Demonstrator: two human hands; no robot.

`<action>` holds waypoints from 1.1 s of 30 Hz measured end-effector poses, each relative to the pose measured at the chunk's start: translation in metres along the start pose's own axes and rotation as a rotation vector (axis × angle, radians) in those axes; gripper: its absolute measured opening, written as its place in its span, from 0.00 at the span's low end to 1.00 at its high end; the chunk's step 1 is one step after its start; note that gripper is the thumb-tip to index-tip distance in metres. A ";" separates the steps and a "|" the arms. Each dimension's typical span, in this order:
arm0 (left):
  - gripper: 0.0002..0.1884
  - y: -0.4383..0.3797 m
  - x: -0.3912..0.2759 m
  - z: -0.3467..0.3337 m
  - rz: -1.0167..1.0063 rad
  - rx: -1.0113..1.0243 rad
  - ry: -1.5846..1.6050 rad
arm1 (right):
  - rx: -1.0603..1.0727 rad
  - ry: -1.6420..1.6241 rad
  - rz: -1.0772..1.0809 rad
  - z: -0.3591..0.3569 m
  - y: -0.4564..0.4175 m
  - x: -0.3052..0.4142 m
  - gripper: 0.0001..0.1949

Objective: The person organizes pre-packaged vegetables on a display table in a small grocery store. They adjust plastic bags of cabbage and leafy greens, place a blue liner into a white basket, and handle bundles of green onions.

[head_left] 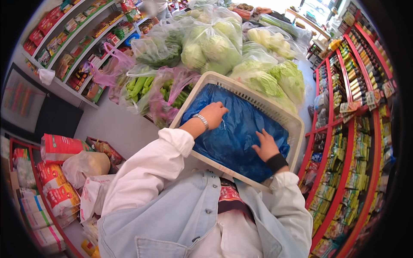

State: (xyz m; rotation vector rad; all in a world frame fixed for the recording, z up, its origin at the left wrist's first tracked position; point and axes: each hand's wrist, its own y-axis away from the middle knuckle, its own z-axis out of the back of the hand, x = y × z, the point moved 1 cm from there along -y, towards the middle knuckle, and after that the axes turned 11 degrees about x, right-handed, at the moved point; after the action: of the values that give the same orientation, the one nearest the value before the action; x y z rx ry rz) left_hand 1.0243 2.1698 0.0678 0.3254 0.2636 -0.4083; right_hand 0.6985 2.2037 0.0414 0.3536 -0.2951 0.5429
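Note:
A cream plastic basket (295, 124) with slotted walls stands before me, tilted in the picture. A blue plastic bag (238, 135) fills it and hides whatever lies beneath. My left hand (214, 114), with a metal-banded watch at the wrist, rests on the bag's left part, fingers bent near a gathered spot in the plastic; whether they pinch it is unclear. Over the bag's right part is my right hand (266, 145), fingers spread, a black band around its wrist. Nothing shows in that hand.
Beyond the basket are bagged cabbages (214, 45), bagged lettuce (284, 77) and bagged green peppers (140, 85). Red shelving (350, 145) with packets runs along the right; white shelves (77, 42) stand at upper left. Packaged goods (61, 196) lie at lower left.

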 end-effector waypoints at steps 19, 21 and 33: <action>0.57 0.063 0.006 -0.012 0.394 0.567 -0.041 | 0.780 0.176 -0.208 -0.047 0.054 -0.035 0.37; 0.49 0.068 0.015 -0.009 0.438 0.531 -0.001 | 0.797 0.212 -0.219 -0.047 0.050 -0.031 0.37; 0.27 0.074 -0.002 0.026 0.329 0.419 -0.032 | 0.753 0.066 0.062 -0.016 0.040 0.008 0.27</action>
State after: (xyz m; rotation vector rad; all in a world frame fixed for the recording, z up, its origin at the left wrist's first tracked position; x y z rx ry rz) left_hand 1.0590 2.2252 0.1110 0.7613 0.0869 -0.1398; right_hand 0.6858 2.2454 0.0401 1.0541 -0.0248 0.7154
